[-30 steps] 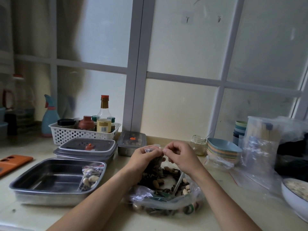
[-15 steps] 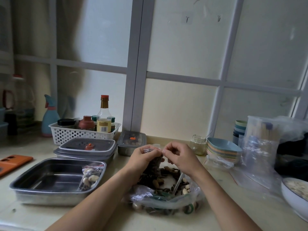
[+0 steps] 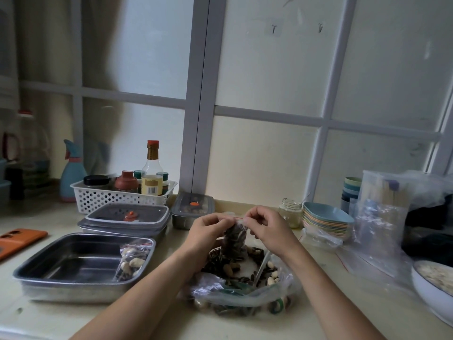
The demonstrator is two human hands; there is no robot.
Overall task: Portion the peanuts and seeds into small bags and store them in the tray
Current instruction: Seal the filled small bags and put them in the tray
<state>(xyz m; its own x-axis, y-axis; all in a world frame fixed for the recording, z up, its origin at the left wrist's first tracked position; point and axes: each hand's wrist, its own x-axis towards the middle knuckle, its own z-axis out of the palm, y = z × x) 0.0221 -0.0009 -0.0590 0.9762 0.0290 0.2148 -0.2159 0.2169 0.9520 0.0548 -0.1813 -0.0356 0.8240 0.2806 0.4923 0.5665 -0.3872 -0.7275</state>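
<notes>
- Left hand [image 3: 205, 229] and right hand [image 3: 267, 223] pinch the top edge of a small bag [image 3: 234, 244] of seeds.
- The bag hangs between them, above the big bag [image 3: 245, 288]; tray [image 3: 49, 273] sits left.

- small bag [image 3: 234, 241]: clear, red strip along its top, packed with dark seeds striped pale
- tray [image 3: 68, 288]: plain silvery grey steel
- filled bag [image 3: 132, 258] in the tray: clear, red strip, pale beige peanuts over dark seeds
- large bag [image 3: 245, 294]: clear with green print
- basket [image 3: 110, 198]: white, dotted with round holes
- phone case [image 3: 19, 240]: orange
- spray bottle [image 3: 72, 177]: light blue, pink collar
- stacked plates [image 3: 326, 217]: blue top, pastel orange and green rims
- counter [image 3: 343, 303]: pale cream
</notes>
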